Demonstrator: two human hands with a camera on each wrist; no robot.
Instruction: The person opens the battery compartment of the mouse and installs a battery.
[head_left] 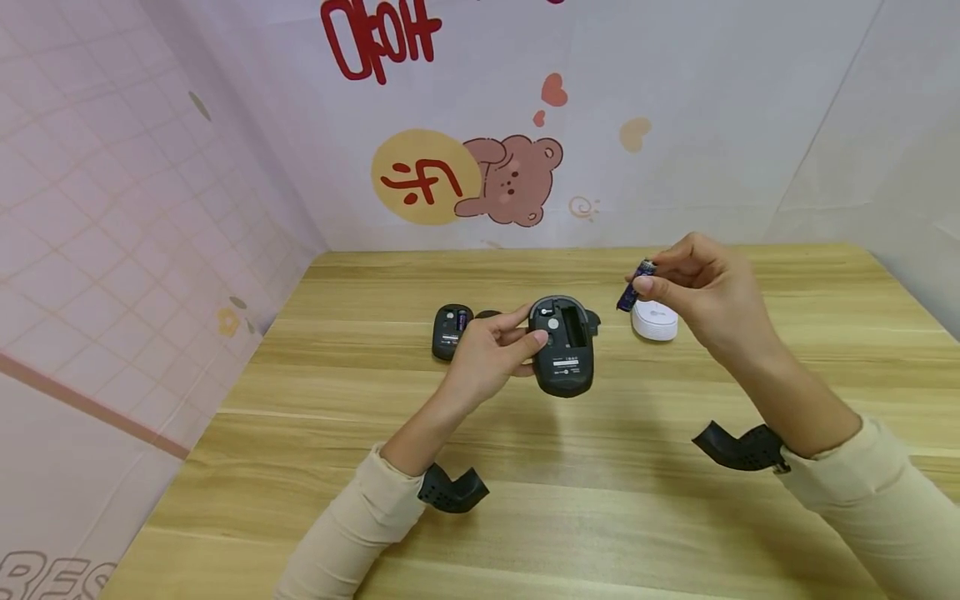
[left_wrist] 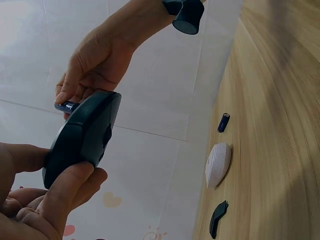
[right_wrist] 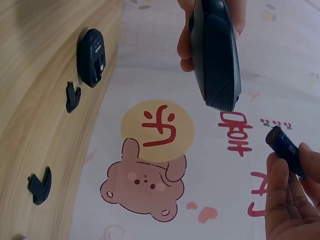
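My left hand [head_left: 483,358] grips a black computer mouse [head_left: 562,379] by its side, above the table. Its underside faces the head camera, and the battery slot [head_left: 576,327] is uncovered with no battery in it. My right hand [head_left: 716,304] pinches a dark blue battery [right_wrist: 286,149] between thumb and fingers, up and to the right of the mouse. In the head view the battery is tilted and apart from the mouse. A second black mouse [head_left: 444,335] lies underside up on the table, a battery [head_left: 462,320] in its slot.
Two black battery covers [right_wrist: 73,96] [right_wrist: 40,186] lie on the wooden table [head_left: 570,508]. To the right stands a white object with ribbed sides [head_left: 655,321]. Near it another dark blue battery [left_wrist: 223,122] lies loose. A printed wall sheet [head_left: 300,108] borders the table's far edge.
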